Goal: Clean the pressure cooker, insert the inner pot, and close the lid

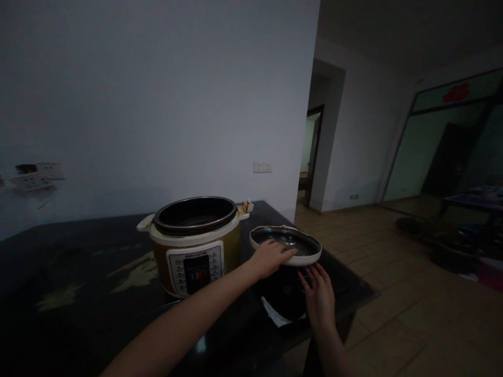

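Note:
A pressure cooker lid [302, 242] is in front of me, right of the cooker, with its dark inner side facing up and a pale rim around it. Over its near left rim reaches my left hand [272, 256], fingers lying across the inner side and the thumb hidden. My right hand [320, 293] is just below the near right rim, fingers stretched up and fingertips at or close to the underside. The electric pressure cooker [160, 262] stands uncovered on the left, its dark inner pot [196, 214] showing and a control panel [196, 272] facing me.
The cooker stands on a glossy black table [94, 319] with a pale leaf pattern. A white paper-like piece [277, 315] lies near the table's front edge. Wall sockets [262, 167] are behind. Tiled floor [408, 319] extends to the right, with dim clutter farther off.

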The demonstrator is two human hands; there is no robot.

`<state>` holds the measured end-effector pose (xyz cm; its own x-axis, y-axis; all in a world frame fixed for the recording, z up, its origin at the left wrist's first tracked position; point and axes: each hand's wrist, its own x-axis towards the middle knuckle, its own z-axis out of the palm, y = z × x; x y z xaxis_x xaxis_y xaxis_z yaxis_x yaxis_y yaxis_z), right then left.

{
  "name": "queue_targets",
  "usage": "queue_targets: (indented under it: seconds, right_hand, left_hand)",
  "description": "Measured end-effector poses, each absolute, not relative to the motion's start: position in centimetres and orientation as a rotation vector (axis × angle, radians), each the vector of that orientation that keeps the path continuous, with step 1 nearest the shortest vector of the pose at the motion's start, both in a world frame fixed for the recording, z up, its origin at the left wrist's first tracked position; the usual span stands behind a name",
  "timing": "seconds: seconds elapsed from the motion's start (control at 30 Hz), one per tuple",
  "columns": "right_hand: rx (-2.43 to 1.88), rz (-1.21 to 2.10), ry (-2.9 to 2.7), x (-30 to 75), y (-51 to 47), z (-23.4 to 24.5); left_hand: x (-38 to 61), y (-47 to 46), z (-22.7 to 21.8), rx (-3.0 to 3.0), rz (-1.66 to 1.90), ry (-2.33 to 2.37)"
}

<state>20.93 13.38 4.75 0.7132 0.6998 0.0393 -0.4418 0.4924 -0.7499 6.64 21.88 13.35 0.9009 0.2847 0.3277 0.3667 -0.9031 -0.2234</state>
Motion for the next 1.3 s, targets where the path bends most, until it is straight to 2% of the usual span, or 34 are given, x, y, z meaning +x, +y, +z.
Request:
queue_targets:
  seconds: [0.3, 0.9, 1.3]
  right_hand:
    - [-0.691, 0.942, -0.303, 21.8, 17.4, 3.0]
    - [-0.72, 0.937, -0.401, 22.5, 18.8, 1.3]
    - [-0.709, 1.125, -0.363, 22.9, 20.0, 0.4]
  left_hand:
    - [7.7, 22.0, 13.8, -2.83, -0.391, -0.437]
    - [7.6, 21.8, 14.7, -2.925, -0.297, -0.589]
    - [7.6, 20.7, 16.1, -2.928, -0.313, -0.559]
